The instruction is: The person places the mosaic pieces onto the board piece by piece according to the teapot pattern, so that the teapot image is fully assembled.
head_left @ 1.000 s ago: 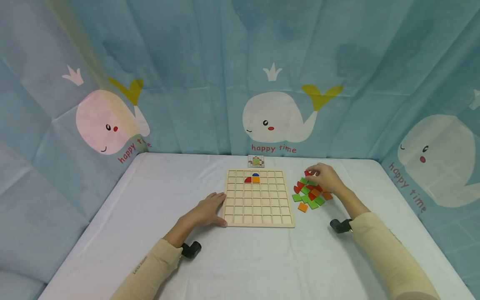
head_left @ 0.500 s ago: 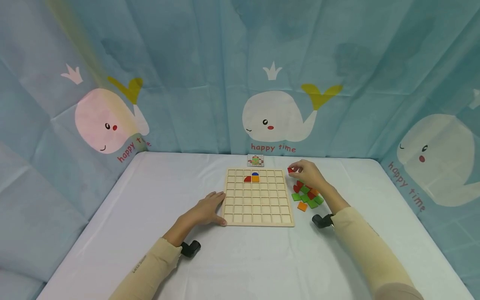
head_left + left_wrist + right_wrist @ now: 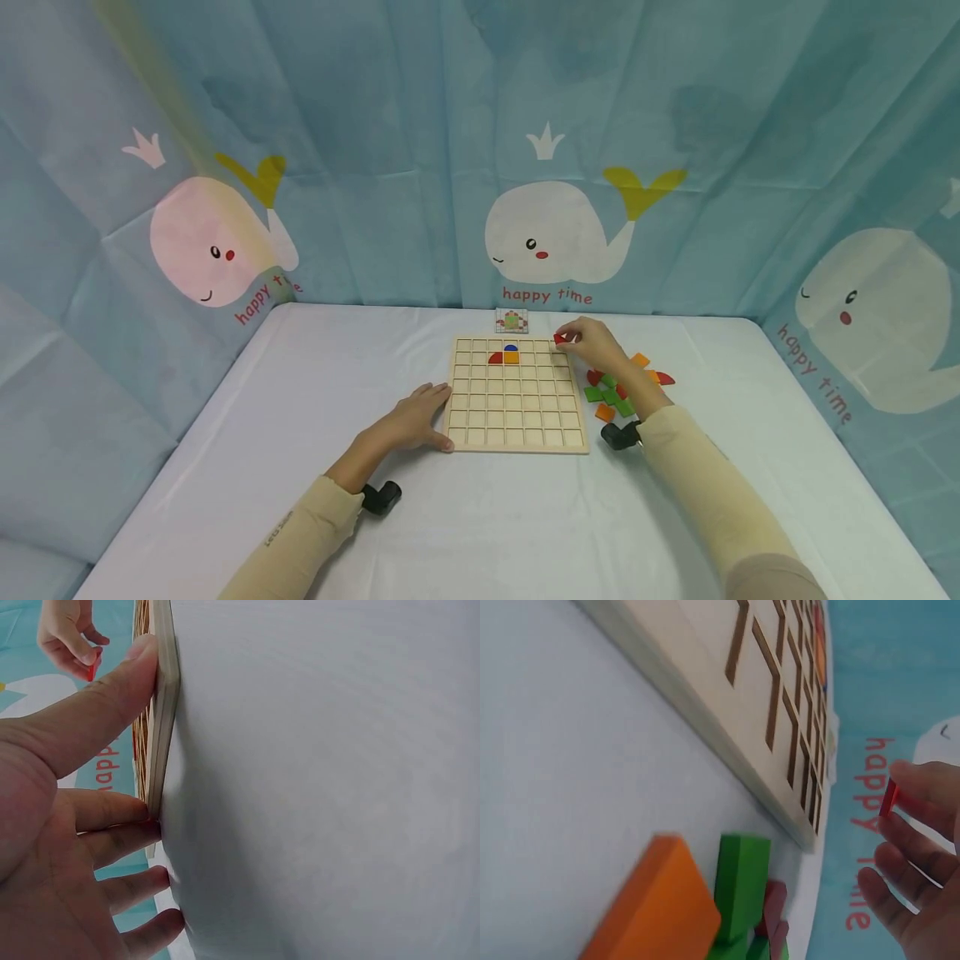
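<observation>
A wooden grid board (image 3: 517,419) lies on the white table. In its upper rows sit a blue rounded piece (image 3: 511,348), a red quarter-round piece (image 3: 496,359) and an orange square tile (image 3: 512,358). My left hand (image 3: 411,421) rests against the board's left edge, fingers extended, its thumb at the near left corner. Between thumb and fingertips my right hand (image 3: 597,345) pinches a small red tile (image 3: 888,798), held over the board's far right corner. Its full outline is hidden by the fingers.
Right of the board, partly under the right forearm, lies a loose pile of green tiles (image 3: 609,396), orange tiles (image 3: 605,412) and red pieces (image 3: 664,378). A small patterned card (image 3: 512,321) lies behind the board. A whale-printed curtain (image 3: 420,167) hangs along the back.
My right hand has picked a red tile from the pile and carried it left to the board's far right corner. The left hand has stayed on the board's edge.
</observation>
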A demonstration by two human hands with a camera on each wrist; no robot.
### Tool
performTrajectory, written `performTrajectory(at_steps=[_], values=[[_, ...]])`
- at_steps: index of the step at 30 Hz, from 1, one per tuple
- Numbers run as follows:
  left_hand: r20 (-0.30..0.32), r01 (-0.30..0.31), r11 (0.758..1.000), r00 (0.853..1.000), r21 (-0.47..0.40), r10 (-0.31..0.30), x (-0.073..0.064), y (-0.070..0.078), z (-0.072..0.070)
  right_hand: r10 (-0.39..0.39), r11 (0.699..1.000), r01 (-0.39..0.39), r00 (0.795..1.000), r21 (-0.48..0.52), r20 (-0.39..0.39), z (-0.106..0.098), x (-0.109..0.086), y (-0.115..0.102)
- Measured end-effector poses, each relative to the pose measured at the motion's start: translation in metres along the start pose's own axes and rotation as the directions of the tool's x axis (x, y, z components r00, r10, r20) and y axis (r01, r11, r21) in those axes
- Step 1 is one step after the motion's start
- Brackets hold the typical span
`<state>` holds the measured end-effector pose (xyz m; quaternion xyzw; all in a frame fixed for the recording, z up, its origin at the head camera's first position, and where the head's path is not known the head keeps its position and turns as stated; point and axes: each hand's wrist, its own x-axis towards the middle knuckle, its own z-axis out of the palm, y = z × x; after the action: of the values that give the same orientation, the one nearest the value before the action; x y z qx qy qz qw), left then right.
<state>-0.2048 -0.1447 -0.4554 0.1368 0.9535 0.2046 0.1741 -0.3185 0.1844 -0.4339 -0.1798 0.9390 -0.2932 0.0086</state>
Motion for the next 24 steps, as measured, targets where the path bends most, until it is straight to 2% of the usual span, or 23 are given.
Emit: performTrajectory(at_steps=[8,11,18,24], values=[[0.003,-0.002,1.0,1.0,-0.001,0.002,0.0,0.002,-0.001,0.004,1.0,-0.003,0.998,-0.03,0.062,0.014,0.012,-0.01],[0.001,0.002,1.0,1.0,-0.009,-0.002,-0.001,0.003,-0.001,-0.014,0.998,0.02,0.996,-0.057,0.09,0.02,0.015,-0.014],[-0.005,0.009,1.0,1.0,-0.021,-0.009,-0.001,0.003,0.001,-0.007,0.998,0.015,0.989,-0.054,0.145,0.032,0.02,-0.022],[-0.003,0.011,1.0,1.0,-0.013,-0.011,0.0,0.004,0.001,0.016,0.995,-0.002,0.99,-0.102,0.14,0.036,0.022,-0.027]])
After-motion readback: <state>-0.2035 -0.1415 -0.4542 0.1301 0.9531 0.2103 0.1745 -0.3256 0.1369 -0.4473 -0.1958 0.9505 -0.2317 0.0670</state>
